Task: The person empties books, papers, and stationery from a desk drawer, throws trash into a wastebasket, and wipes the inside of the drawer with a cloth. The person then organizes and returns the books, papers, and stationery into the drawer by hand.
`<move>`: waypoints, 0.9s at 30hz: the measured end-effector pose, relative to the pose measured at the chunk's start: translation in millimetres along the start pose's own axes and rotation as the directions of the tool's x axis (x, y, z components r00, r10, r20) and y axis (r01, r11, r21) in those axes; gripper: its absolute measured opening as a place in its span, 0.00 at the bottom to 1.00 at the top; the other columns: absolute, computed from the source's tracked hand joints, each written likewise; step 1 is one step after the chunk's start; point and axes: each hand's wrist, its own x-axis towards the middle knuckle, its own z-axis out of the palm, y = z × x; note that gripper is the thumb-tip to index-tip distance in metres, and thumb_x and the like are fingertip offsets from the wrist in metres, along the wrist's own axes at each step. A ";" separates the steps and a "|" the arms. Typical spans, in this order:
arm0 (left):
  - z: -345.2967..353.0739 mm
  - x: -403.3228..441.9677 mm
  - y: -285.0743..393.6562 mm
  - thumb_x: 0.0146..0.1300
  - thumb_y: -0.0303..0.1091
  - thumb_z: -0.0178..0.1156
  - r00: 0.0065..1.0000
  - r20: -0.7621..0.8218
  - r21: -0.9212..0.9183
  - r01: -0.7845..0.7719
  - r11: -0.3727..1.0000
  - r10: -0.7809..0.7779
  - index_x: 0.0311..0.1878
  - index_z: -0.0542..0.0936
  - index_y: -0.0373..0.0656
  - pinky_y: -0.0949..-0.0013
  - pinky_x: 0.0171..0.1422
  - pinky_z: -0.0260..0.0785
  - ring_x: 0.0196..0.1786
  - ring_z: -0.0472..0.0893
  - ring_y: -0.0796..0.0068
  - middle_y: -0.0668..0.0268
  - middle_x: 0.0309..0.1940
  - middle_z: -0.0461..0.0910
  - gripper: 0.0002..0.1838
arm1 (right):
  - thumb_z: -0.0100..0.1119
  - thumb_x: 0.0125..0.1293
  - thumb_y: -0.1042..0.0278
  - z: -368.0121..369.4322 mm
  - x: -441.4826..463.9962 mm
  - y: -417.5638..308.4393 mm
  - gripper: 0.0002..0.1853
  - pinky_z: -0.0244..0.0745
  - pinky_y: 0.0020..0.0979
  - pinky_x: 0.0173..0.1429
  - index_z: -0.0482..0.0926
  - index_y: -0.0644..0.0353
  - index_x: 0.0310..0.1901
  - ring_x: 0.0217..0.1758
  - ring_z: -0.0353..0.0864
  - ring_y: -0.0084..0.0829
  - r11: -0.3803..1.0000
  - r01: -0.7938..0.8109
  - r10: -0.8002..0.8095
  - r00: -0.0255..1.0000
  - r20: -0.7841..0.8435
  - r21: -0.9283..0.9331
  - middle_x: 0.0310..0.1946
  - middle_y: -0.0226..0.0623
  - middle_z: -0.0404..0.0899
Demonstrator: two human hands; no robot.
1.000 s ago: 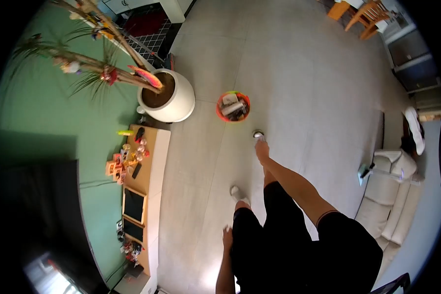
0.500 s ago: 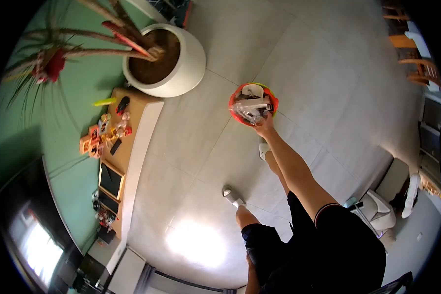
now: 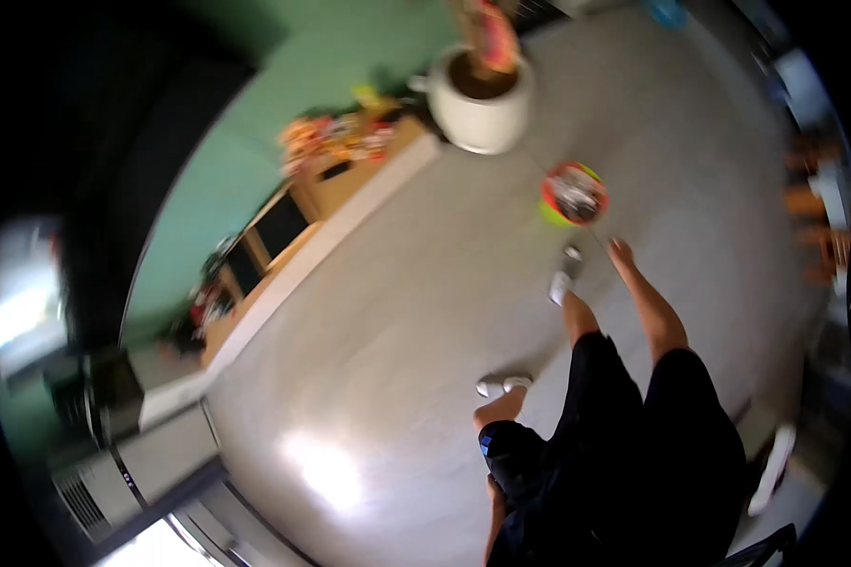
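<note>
A red and green basket (image 3: pixel 575 194) full of mixed items stands on the grey floor, its contents blurred. Just below it is my right hand (image 3: pixel 619 252), apart from the rim; its fingers are smeared by motion. My left hand (image 3: pixel 494 489) hangs low beside my dark shorts, largely hidden by them, and its fingers cannot be made out. Both my feet, in light slippers, are on the floor between the basket and my body.
A white plant pot (image 3: pixel 482 111) stands behind the basket. Along the green wall runs a long low cabinet (image 3: pixel 326 236) with frames and small ornaments. Wooden chairs (image 3: pixel 820 248) are at the far right, and a white air conditioner (image 3: pixel 128 477) is at the lower left.
My right hand, at the basket's rim half a second ago, is now apart from it. The view has turned, and the basket and pot appear further right. One foot has stepped forward.
</note>
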 end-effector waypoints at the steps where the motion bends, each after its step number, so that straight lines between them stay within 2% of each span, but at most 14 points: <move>1: -20.0 9.6 -22.3 0.73 0.53 0.52 0.998 -0.063 -0.035 -0.020 0.999 0.017 0.63 0.77 0.49 0.64 0.36 0.74 0.36 0.80 0.73 0.62 0.42 0.84 0.24 | 0.44 0.76 0.46 6.6 -40.3 -13.6 0.27 0.71 0.52 0.61 0.79 0.66 0.54 0.56 0.78 0.58 0.999 0.048 -0.048 0.992 0.118 0.002 0.51 0.58 0.80; 4: -57.5 -16.6 -28.2 0.72 0.50 0.53 0.997 0.048 -0.389 0.077 0.918 -0.063 0.59 0.80 0.48 0.66 0.32 0.74 0.33 0.83 0.75 0.64 0.42 0.86 0.21 | 0.45 0.76 0.47 42.3 -164.4 -80.0 0.25 0.75 0.54 0.54 0.80 0.64 0.50 0.48 0.80 0.55 0.994 0.110 -0.109 0.853 0.511 0.027 0.45 0.54 0.81; 7: -108.0 7.4 -25.9 0.72 0.52 0.53 0.995 -0.093 -0.461 -0.018 0.887 -0.028 0.59 0.80 0.47 0.64 0.33 0.78 0.36 0.88 0.71 0.63 0.41 0.89 0.23 | 0.47 0.76 0.48 88.6 -294.1 -156.6 0.22 0.79 0.57 0.45 0.82 0.60 0.46 0.38 0.82 0.49 0.989 0.064 0.069 0.587 0.807 -0.132 0.37 0.48 0.82; 11: -244.5 8.2 -31.8 0.69 0.48 0.52 0.926 -0.351 -0.251 -0.237 0.939 0.139 0.51 0.83 0.40 0.59 0.49 0.80 0.41 0.88 0.61 0.55 0.39 0.88 0.22 | 0.48 0.75 0.51 173.8 -424.1 -285.2 0.20 0.82 0.54 0.39 0.83 0.59 0.46 0.36 0.85 0.48 0.806 0.355 0.361 0.340 0.869 -0.474 0.37 0.48 0.84; 13: -330.7 17.4 -16.2 0.70 0.49 0.53 0.883 -0.468 -0.585 -0.347 0.733 0.044 0.53 0.82 0.38 0.59 0.53 0.78 0.44 0.87 0.58 0.51 0.41 0.87 0.24 | 0.48 0.74 0.52 255.1 -491.0 -342.6 0.20 0.82 0.52 0.38 0.83 0.60 0.48 0.36 0.86 0.48 0.705 0.501 0.421 0.273 0.865 -0.501 0.38 0.50 0.84; 16: -406.4 85.4 -87.3 0.71 0.49 0.53 0.726 -0.686 -0.490 -0.506 0.710 0.044 0.55 0.82 0.39 0.60 0.53 0.78 0.44 0.87 0.62 0.54 0.42 0.88 0.23 | 0.48 0.73 0.55 400.6 -578.6 -427.4 0.19 0.84 0.49 0.35 0.83 0.60 0.50 0.37 0.88 0.48 0.574 0.672 0.352 0.312 0.882 -0.467 0.40 0.52 0.86; 17: -443.6 85.0 -108.5 0.72 0.48 0.53 0.710 -0.703 -0.591 -0.551 0.590 -0.042 0.54 0.82 0.39 0.61 0.51 0.79 0.44 0.87 0.65 0.55 0.42 0.88 0.22 | 0.49 0.74 0.54 441.0 -609.2 -470.8 0.20 0.83 0.49 0.35 0.82 0.64 0.46 0.34 0.87 0.46 0.512 0.718 0.318 0.352 0.880 -0.472 0.38 0.50 0.87; 20: -469.3 58.0 -175.2 0.72 0.44 0.55 0.759 -0.515 -0.856 -0.432 0.283 -0.399 0.52 0.82 0.37 0.66 0.42 0.80 0.41 0.87 0.70 0.58 0.40 0.87 0.19 | 0.48 0.73 0.56 582.8 -718.3 -586.0 0.23 0.83 0.49 0.33 0.84 0.67 0.33 0.30 0.87 0.46 0.105 0.827 0.332 0.494 0.804 -0.552 0.32 0.51 0.86; 21: -481.8 55.0 -186.2 0.71 0.43 0.55 0.713 -0.376 -0.919 -0.368 0.140 -0.592 0.48 0.82 0.36 0.68 0.35 0.79 0.34 0.86 0.68 0.56 0.34 0.86 0.18 | 0.47 0.72 0.56 642.6 -772.4 -632.4 0.24 0.81 0.48 0.29 0.82 0.69 0.29 0.26 0.85 0.45 -0.027 0.946 0.353 0.311 0.882 -0.323 0.29 0.50 0.85; 22: -479.9 55.3 -217.5 0.70 0.39 0.54 0.707 -0.346 -0.919 -0.387 0.072 -0.617 0.39 0.81 0.36 0.64 0.28 0.75 0.26 0.84 0.67 0.56 0.27 0.84 0.15 | 0.47 0.72 0.57 698.2 -838.6 -661.5 0.21 0.80 0.47 0.27 0.81 0.69 0.36 0.23 0.84 0.43 -0.023 0.982 0.307 0.184 0.934 -0.186 0.27 0.47 0.85; 23: -483.6 44.1 -243.1 0.69 0.34 0.54 0.729 -0.197 -0.965 -0.261 0.001 -0.655 0.43 0.80 0.37 0.63 0.26 0.72 0.27 0.82 0.67 0.56 0.32 0.84 0.11 | 0.48 0.73 0.58 735.7 -917.7 -688.6 0.20 0.77 0.44 0.25 0.78 0.70 0.47 0.21 0.81 0.38 0.067 0.998 0.141 -0.029 0.990 0.020 0.24 0.44 0.82; 24: -508.1 11.6 -247.4 0.68 0.36 0.52 0.680 -0.128 -0.975 -0.218 -0.032 -0.722 0.29 0.78 0.37 0.58 0.25 0.71 0.21 0.80 0.64 0.57 0.22 0.82 0.15 | 0.49 0.74 0.57 774.0 -999.5 -719.4 0.18 0.75 0.41 0.25 0.76 0.68 0.46 0.21 0.80 0.35 0.153 0.978 0.036 -0.151 0.988 0.144 0.24 0.41 0.81; 25: -516.9 1.6 -275.9 0.66 0.34 0.60 0.815 0.083 -0.988 -0.008 -0.154 -0.573 0.32 0.83 0.36 0.54 0.33 0.76 0.29 0.84 0.61 0.55 0.30 0.84 0.12 | 0.51 0.74 0.57 809.7 -1086.4 -745.1 0.16 0.73 0.38 0.24 0.75 0.65 0.44 0.21 0.78 0.32 0.248 0.936 -0.035 -0.248 0.968 0.249 0.24 0.39 0.80; 27: -548.6 -15.3 -290.8 0.66 0.35 0.58 0.806 0.168 -0.973 0.044 -0.226 -0.568 0.32 0.82 0.36 0.55 0.32 0.75 0.29 0.84 0.61 0.55 0.29 0.84 0.12 | 0.54 0.76 0.56 861.2 -1246.6 -788.9 0.14 0.70 0.32 0.23 0.72 0.60 0.42 0.21 0.75 0.25 0.390 0.820 -0.123 -0.405 0.906 0.419 0.23 0.34 0.77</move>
